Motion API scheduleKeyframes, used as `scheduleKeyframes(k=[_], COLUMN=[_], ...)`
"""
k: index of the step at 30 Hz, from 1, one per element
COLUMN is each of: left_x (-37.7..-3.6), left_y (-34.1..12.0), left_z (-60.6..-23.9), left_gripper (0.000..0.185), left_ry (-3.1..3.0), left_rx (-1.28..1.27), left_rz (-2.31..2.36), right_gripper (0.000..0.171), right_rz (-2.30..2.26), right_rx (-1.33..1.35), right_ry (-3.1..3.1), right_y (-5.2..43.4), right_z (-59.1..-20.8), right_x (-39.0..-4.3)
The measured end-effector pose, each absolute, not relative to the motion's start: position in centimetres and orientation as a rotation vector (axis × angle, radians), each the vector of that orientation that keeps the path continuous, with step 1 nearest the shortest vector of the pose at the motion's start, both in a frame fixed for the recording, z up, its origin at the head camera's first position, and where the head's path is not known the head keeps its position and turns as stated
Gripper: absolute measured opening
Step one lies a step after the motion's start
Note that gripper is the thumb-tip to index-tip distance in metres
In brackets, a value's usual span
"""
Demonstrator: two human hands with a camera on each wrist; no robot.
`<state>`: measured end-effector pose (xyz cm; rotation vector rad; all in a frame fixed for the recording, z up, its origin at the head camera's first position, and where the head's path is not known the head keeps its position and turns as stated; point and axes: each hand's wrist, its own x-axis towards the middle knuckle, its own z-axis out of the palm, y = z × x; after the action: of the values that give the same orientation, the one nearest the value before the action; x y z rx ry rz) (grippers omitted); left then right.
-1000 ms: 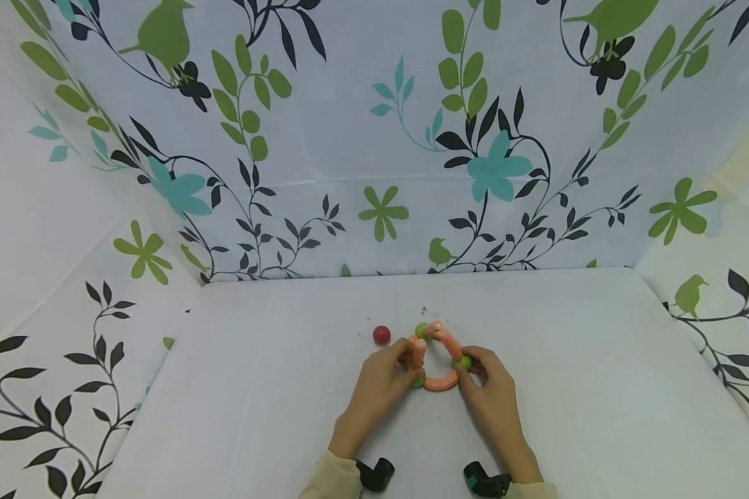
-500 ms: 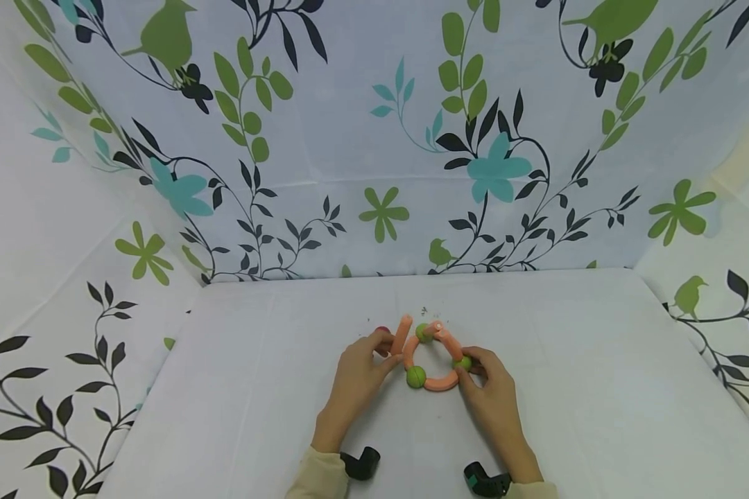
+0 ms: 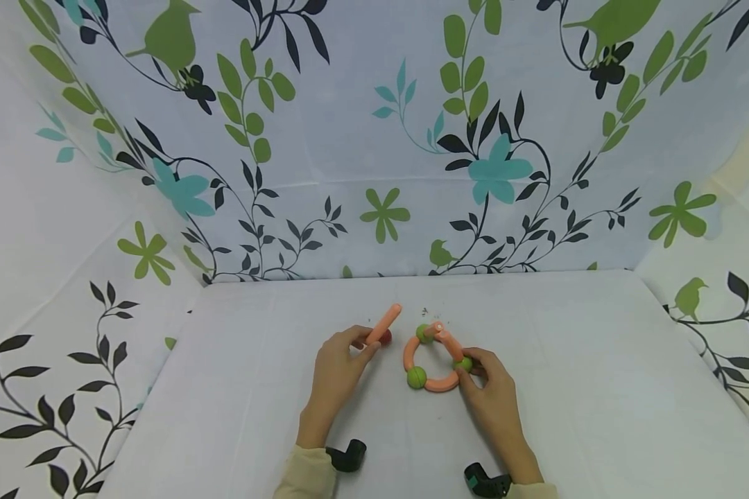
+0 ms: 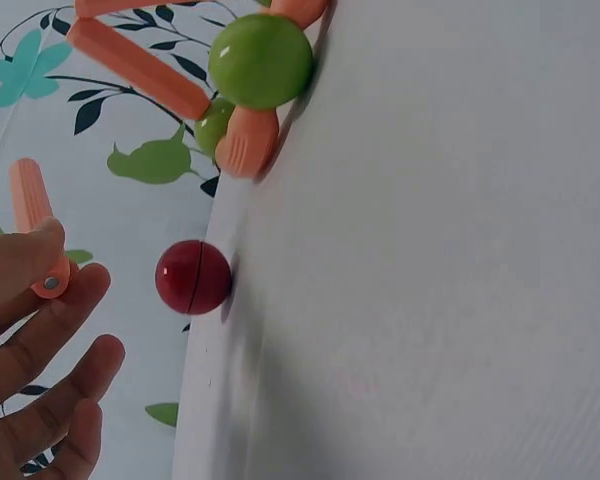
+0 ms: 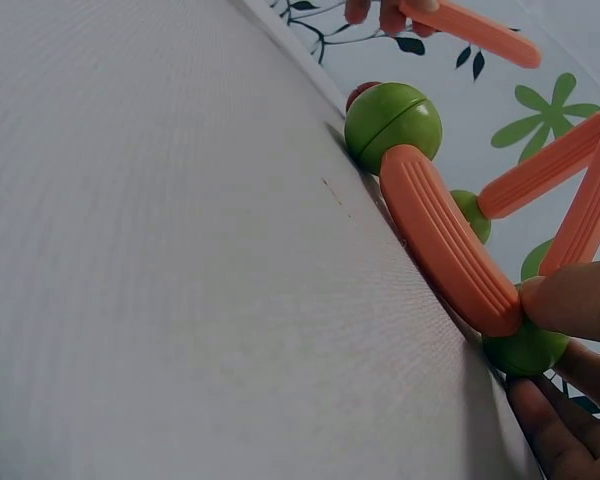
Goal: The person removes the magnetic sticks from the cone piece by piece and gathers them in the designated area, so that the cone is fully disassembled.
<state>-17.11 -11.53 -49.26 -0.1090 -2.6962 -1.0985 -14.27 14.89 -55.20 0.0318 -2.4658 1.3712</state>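
Two hands work over a white worktop (image 3: 568, 388) hung about with a leaf-patterned cloth (image 3: 374, 138).

Left hand (image 3: 340, 367): thumb and fingers pinch one end of a straight orange rod (image 3: 383, 323), which is lifted and points far and right. In the left wrist view the rod's (image 4: 32, 215) near end shows a metal disc at the fingertips. A red ball (image 3: 385, 337) lies on the worktop just beside this hand, partly hidden by the rod in the head view; it shows free and untouched in the left wrist view (image 4: 193, 277).

Right hand (image 3: 489, 388): fingertips pinch the green ball (image 3: 464, 363) at the right of the ring (image 3: 433, 357), steadying it where it sits on the worktop, right of the left hand. The right wrist view shows thumb and fingers closed round that ball (image 5: 525, 350), next to a curved orange piece (image 5: 445, 245).

State of work, as judged: the ring of curved orange pieces and green balls appears largely assembled; the rod is loose in the left hand and the red ball is not joined to anything.

Change from the earlier frames: a second ago the left hand was at the ring's left side, rod against it. The rod has since come away, and the hand has carried it left and up. The right hand has not moved.
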Motion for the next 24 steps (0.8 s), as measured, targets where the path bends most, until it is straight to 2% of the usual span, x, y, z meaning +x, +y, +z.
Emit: scheduleKeyframes(k=[16,24], left_x=[-18.1,-18.3], left_y=[-13.4,-13.5], left_z=[-51.0,-51.6], left_gripper=[0.023,0.023], left_ry=[-2.662,-2.738], left_rx=[0.146,0.173], left_rz=[-0.888,-0.836], right_gripper=[0.037,0.038], right_rz=[1.393,1.404], right_rx=[0.043,0.034], right_ry=[-2.446,-2.453], right_y=[14.8,14.9], right_z=[-55.6,-55.6], right_x=[-14.4,-14.4])
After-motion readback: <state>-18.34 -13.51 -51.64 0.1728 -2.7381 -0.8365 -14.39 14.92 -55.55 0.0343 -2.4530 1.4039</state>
